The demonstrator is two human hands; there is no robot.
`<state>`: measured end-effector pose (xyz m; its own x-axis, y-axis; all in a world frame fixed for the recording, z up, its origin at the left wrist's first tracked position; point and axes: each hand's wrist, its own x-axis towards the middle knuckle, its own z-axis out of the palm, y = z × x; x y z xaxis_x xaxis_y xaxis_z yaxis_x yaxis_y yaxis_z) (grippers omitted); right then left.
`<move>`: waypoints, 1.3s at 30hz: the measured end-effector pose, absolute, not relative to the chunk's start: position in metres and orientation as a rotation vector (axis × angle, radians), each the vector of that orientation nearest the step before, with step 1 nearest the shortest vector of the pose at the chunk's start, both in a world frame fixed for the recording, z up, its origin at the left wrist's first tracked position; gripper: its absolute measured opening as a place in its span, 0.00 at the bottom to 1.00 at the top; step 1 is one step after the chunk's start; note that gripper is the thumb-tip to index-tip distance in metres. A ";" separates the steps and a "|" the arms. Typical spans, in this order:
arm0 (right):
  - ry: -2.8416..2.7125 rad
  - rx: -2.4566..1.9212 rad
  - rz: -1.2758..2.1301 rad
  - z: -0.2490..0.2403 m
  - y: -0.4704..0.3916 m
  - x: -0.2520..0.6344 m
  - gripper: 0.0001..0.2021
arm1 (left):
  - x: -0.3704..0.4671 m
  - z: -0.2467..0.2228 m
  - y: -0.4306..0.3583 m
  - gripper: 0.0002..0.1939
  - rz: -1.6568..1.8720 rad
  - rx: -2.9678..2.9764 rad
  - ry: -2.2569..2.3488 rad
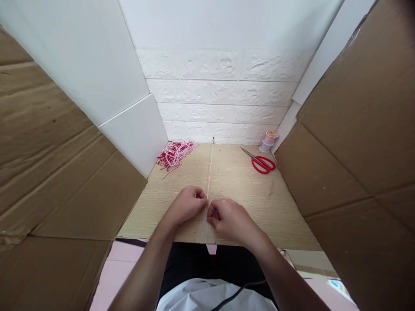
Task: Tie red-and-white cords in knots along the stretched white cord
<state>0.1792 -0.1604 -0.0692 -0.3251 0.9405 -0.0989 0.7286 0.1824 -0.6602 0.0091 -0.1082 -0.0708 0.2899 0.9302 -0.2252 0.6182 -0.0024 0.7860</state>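
A thin white cord (210,168) runs from a small hook (213,139) at the back wall straight toward me, down the middle of the wooden tabletop. My left hand (192,203) pinches the cord, thumb and fingers together. Just nearer to me and to the right, my right hand (228,218) is closed in a pinch at the same cord. Between the two pinches a short bent stretch of cord shows. The cord's near part lies toward the table's front edge. Fine detail at the fingertips is too small to make out.
A tangled heap of red and pale pink cord (177,153) lies at the back left. Red-handled scissors (263,164) rest at the back right, before stacked thread spools (269,140). Cardboard panels (58,172) flank the wooden tabletop (246,185) on both sides.
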 end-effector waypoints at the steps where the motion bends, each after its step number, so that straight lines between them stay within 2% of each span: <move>1: -2.143 -1.584 0.883 -0.069 -0.161 0.179 0.05 | 0.009 -0.071 -0.108 0.06 0.465 1.707 1.411; 14: -2.290 -1.613 0.700 -0.069 -0.168 0.174 0.07 | 0.007 -0.076 -0.104 0.07 0.474 1.703 1.365; 23: -2.126 -1.593 0.890 -0.066 -0.171 0.183 0.02 | 0.006 -0.077 -0.104 0.06 0.486 1.721 1.334; 27: -2.116 -1.619 0.953 -0.065 -0.174 0.184 0.09 | 0.007 -0.075 -0.104 0.06 0.472 1.708 1.350; 34: -2.244 -1.669 0.821 -0.066 -0.167 0.179 0.04 | 0.006 -0.076 -0.104 0.06 0.478 1.714 1.336; 39: -2.388 -1.663 0.697 -0.066 -0.159 0.177 0.05 | 0.006 -0.076 -0.104 0.06 0.479 1.712 1.328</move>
<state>0.1765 -0.1588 -0.0659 -0.3745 0.9168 -0.1387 0.8473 0.2776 -0.4528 0.0063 -0.1037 -0.0760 0.3507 0.9127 -0.2098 0.5687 -0.0296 0.8220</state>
